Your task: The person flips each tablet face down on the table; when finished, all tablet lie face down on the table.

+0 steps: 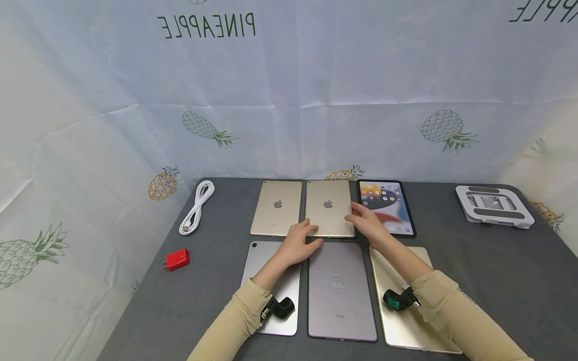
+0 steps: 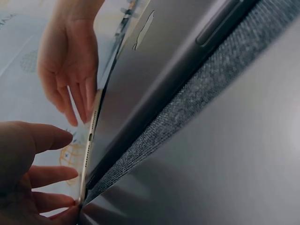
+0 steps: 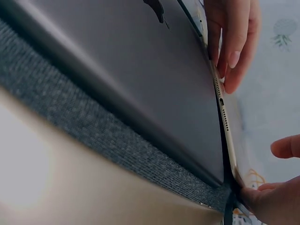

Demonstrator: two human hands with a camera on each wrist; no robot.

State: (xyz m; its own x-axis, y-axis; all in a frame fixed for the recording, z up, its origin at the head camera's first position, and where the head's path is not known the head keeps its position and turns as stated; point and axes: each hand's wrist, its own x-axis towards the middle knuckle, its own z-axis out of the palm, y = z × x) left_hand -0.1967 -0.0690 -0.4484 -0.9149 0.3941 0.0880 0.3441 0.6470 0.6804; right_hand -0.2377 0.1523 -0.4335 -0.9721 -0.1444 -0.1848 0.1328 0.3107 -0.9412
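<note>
A gold tablet (image 1: 328,193) lies back-up in the middle of the far row, its apple logo showing. At its lower left corner is my left hand (image 1: 298,244), fingertips right at the edge and thumb apart. My right hand (image 1: 368,223) touches the tablet's right edge with its fingertips. The left wrist view shows the left hand (image 2: 28,173) with spread fingers beside the thin port edge (image 2: 90,140). Low in the right wrist view, the right hand (image 3: 276,199) has a finger at the tablet's corner. A grey tablet (image 1: 340,301) lies just nearer, between the forearms.
Another gold tablet (image 1: 276,210) lies left, and a lit-screen tablet (image 1: 386,200) right. A silver tablet (image 1: 289,321) and a nearer gold tablet (image 1: 397,331) lie under the forearms. Around them are a white cable (image 1: 198,205), red charger plug (image 1: 177,259) and folding stand (image 1: 494,206).
</note>
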